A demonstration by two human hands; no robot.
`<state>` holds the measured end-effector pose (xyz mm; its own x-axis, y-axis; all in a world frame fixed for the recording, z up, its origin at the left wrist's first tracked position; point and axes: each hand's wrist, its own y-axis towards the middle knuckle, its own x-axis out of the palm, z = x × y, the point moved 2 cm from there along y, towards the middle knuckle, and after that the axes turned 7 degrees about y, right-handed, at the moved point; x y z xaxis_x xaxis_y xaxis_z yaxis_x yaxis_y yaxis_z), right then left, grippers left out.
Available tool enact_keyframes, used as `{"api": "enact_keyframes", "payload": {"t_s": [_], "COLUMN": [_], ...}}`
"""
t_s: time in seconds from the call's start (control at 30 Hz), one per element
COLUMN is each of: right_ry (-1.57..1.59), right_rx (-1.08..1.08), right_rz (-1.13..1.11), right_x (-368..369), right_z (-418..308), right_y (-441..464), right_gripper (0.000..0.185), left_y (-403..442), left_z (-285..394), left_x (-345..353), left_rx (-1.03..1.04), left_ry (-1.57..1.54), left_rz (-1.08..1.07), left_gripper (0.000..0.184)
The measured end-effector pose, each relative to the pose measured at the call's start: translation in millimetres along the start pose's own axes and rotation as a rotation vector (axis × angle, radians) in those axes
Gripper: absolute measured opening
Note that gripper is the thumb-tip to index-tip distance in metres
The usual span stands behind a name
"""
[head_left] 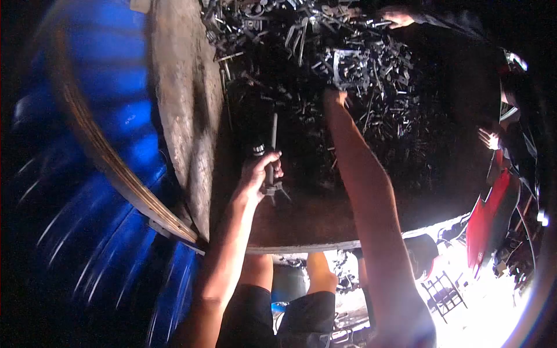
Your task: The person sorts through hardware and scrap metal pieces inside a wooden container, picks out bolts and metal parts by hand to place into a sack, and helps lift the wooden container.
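My left hand (264,169) is closed around a metal rod (274,130) that stands roughly upright, with a wider piece at its lower end over the dark tabletop (307,223). A small ridged metal part (259,150) shows just above that hand. Farther out, my right hand (336,97) reaches to the near edge of a heap of small metal parts (400,69). Its fingers are dim and partly hidden, so what they hold, if anything, does not show. A pale curved metal piece (336,68) lies just beyond it.
A worn wooden beam (177,87) and blue sheeting (125,98) line the left side. Another person's hand (398,18) is over the heap at the top. At the right are a further person's hand (488,138) and a red item (487,214).
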<state>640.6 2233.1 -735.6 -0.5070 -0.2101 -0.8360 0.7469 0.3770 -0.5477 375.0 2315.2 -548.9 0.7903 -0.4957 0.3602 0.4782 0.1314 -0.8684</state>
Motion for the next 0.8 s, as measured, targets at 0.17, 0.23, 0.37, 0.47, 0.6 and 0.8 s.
{"api": "enact_keyframes", "payload": {"t_s": [0.17,0.23,0.37,0.47,0.6,0.8], "right_ry": [0.570,0.842,0.374,-0.295,1.105,2.187], "right_rx": [0.359,0.597,0.276,-0.061,0.093,0.051], "right_rz": [0.098,0.172,0.433,0.407,0.061,-0.021], "right_x": [32,64,47,40,-12,-100], "right_z": [14,23,36,36,35,-5], "right_y": [20,46,17,2,-79,-257], "right_gripper": [0.039,0.038,0.035,0.032,0.039,0.053], "left_y": [-1,-1,-8,-12,-12,-3], "left_z": [4,3,5,11,11,0], "left_x": [-6,-6,-8,-6,8,25], "left_rx": [0.048,0.034,0.023,0.048,0.057,0.136], "left_ry": [-0.032,-0.142,-0.216,-0.275,-0.340,-0.150], "left_rz": [0.057,0.044,0.004,-0.068,-0.072,-0.122], "left_gripper": [0.015,0.014,0.015,0.016,0.016,0.013]}}
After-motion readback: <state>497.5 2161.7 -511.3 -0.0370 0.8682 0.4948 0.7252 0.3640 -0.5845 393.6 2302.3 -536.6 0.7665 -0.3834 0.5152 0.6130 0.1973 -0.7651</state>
